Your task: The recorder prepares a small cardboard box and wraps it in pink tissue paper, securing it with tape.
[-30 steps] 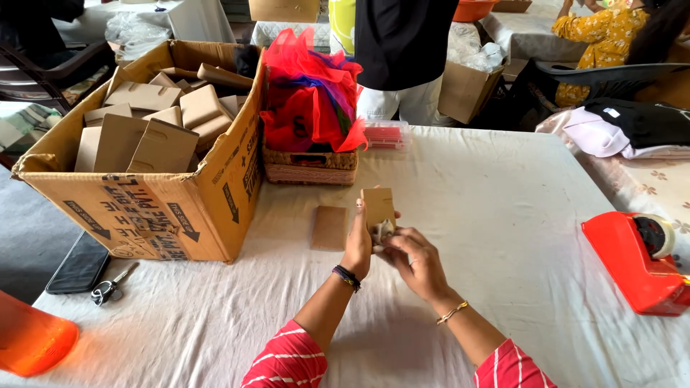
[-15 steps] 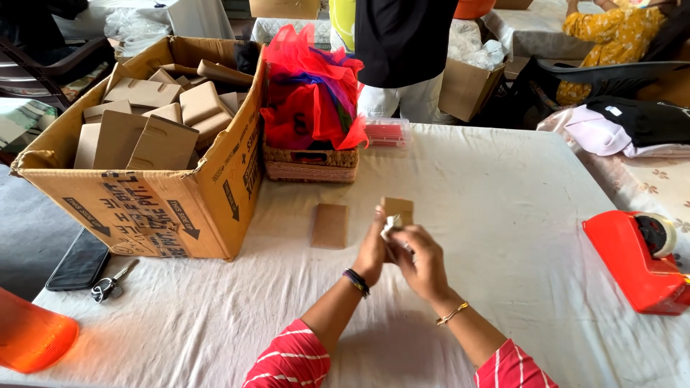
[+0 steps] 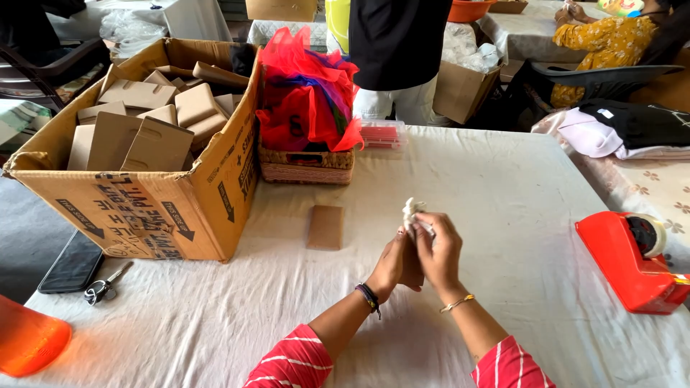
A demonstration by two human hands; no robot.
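Both hands meet over the table (image 3: 503,187), near its middle. Left hand (image 3: 394,262) & right hand (image 3: 438,251) are pressed close together, fingers curled, pinching a small white crumpled bit (image 3: 412,211) that sticks up above the fingertips. Can't tell what the white bit is; looks like cloth or paper. It's held off the table, just above the hands.

Flat brown card (image 3: 325,227) lies on the white cloth just left of the hands, not touching them. Big carton (image 3: 180,208) w/ folded brown boxes sits at far left. Beside it, a woven basket (image 3: 305,167) holds red & coloured net fabric (image 3: 305,100). Red tape dispenser (image 3: 631,260) at the right edge, well apart from the hands. Phone (image 3: 70,262) & keys (image 3: 104,286) lie left of the carton. Another person in dark top (image 3: 392,43) stands behind the table.
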